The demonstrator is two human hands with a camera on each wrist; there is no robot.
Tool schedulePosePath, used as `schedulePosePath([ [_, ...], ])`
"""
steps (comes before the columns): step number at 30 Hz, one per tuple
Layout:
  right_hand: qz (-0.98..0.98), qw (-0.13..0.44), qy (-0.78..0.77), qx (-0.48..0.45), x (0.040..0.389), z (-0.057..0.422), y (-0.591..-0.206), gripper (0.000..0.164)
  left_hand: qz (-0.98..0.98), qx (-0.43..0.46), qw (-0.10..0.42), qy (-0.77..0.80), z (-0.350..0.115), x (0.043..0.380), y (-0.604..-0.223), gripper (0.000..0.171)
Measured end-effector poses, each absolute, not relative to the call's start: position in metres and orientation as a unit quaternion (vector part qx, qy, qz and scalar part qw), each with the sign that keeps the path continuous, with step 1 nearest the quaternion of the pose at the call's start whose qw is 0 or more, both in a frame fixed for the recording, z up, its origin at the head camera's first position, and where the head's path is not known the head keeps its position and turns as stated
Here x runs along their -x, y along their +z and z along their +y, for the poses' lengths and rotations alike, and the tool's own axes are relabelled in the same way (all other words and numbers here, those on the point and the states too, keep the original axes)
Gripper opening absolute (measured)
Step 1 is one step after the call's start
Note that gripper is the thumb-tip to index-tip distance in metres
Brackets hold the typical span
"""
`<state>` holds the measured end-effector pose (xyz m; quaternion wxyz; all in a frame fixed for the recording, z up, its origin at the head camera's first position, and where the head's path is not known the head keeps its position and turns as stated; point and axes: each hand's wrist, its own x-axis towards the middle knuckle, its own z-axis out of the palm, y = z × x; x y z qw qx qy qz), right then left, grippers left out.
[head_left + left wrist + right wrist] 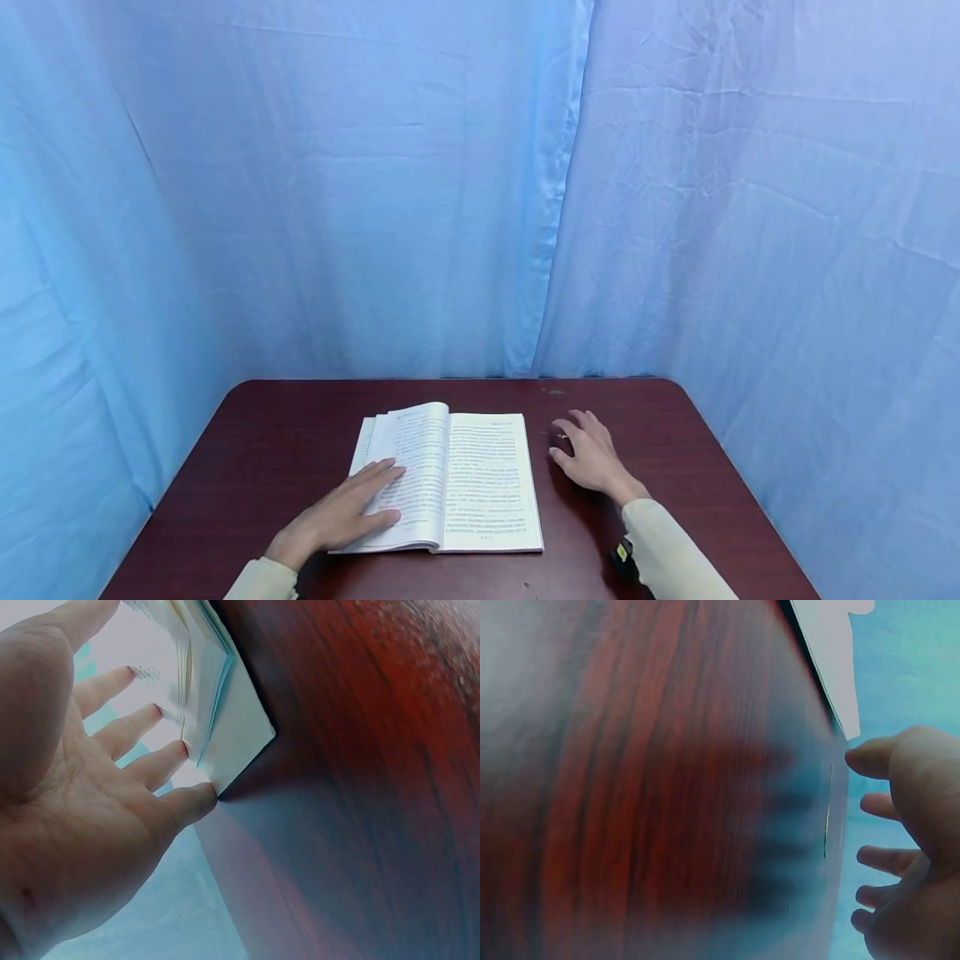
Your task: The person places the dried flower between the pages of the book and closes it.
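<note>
An open book (487,483) with printed pages lies on the dark red-brown table. My left hand (345,510) rests on its left page, fingers spread and fairly straight. In the left wrist view, the fingertips of that left hand (105,772) meet the pages and edge of the book (244,735). To the right of the book, my right hand (588,454) is held over the table with its fingers loosely bent and nothing in them. The right wrist view shows this right hand (907,847) apart from the table surface, near a corner of the book (829,667).
The wooden table (285,450) has rounded far corners. Blue curtains (360,208) hang behind it and along both sides. A thin, light line (827,817) shows on the table near the right hand. A dark device with a yellow mark (622,552) sits at the right wrist.
</note>
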<state>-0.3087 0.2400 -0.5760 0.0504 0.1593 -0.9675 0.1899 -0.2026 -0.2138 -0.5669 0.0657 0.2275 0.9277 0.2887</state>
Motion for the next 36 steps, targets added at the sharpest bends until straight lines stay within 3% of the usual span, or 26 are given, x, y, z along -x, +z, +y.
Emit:
schedulePosePath([
  [12, -0.975, -0.006, 0.153, -0.159, 0.31, 0.233, -0.581, 0.049, 0.924, -0.227, 0.068, 0.301, -0.213, 0.202, -0.567, 0.072],
  [28, -0.959, 0.048, 0.16, -0.229, 0.279, 0.276, -0.581, 0.027, 0.929, -0.229, 0.061, 0.284, -0.214, 0.202, -0.567, 0.071],
  [36, -0.957, 0.133, 0.182, -0.183, 0.273, 0.29, -0.584, 0.015, 0.931, -0.233, 0.052, 0.276, -0.213, 0.202, -0.568, 0.07],
])
